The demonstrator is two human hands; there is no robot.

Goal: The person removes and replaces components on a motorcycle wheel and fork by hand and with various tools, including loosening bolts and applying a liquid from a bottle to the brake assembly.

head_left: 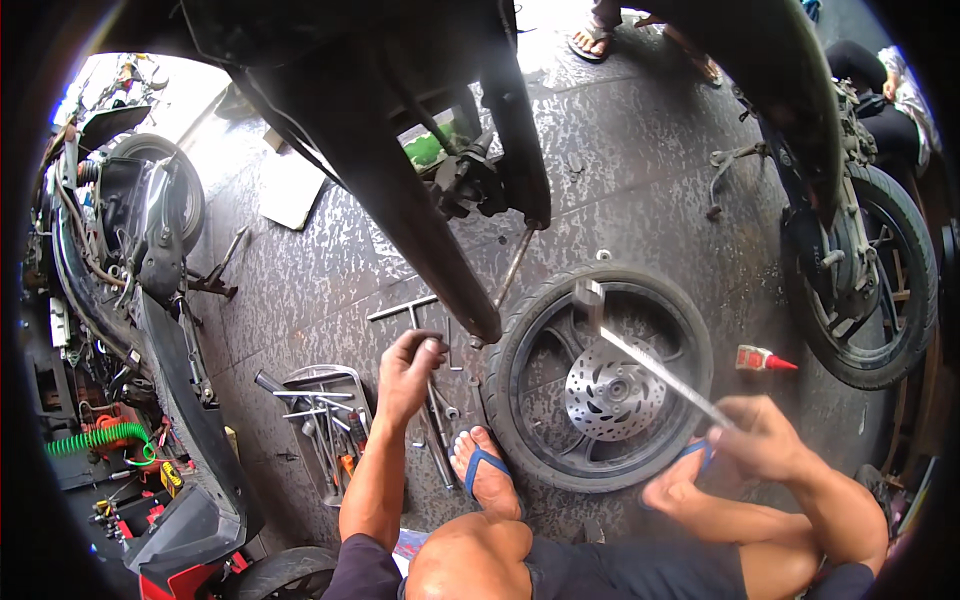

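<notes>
My right hand (pixel 755 435) grips a hammer (pixel 665 372) by the end of its pale metal handle. The blurred hammer head is raised over a motorcycle wheel (pixel 505 400) lying flat on the floor, its drilled brake disc (pixel 615 388) facing up. My left hand (pixel 408 375) is closed, thumb against the fingers, just left of the lower end of a dark fork leg (pixel 440 270); a small dark thing seems to be in it, too unclear to name. A metal rod (pixel 515 265) spans the lower ends of the two fork legs.
A tray (pixel 365 385) of hand tools stands left of my feet, beside a T-handle wrench (pixel 405 308). A small white bottle with a red nozzle (pixel 765 358) lies right of the wheel. Motorcycles stand left and right (pixel 865 280). Another person's sandalled foot (pixel 590 42) is at the top.
</notes>
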